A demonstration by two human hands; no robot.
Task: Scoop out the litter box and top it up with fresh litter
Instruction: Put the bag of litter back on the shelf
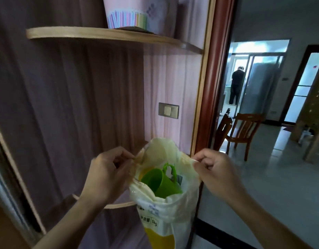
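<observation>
With each hand pinching one side of the rim, the litter bag hangs at lower centre, mouth spread. Left hand and right hand have fingers curled tight on plastic, likely to reach the green scoop inside.

- A curved wooden shelf is jutting from the mauve panelled wall, carrying a striped pink container.
- A grey wall switch is sitting beside the door frame.
- Wooden chairs are standing on the glossy tiled floor.
- Daylight is coming through distant glass doors.
</observation>
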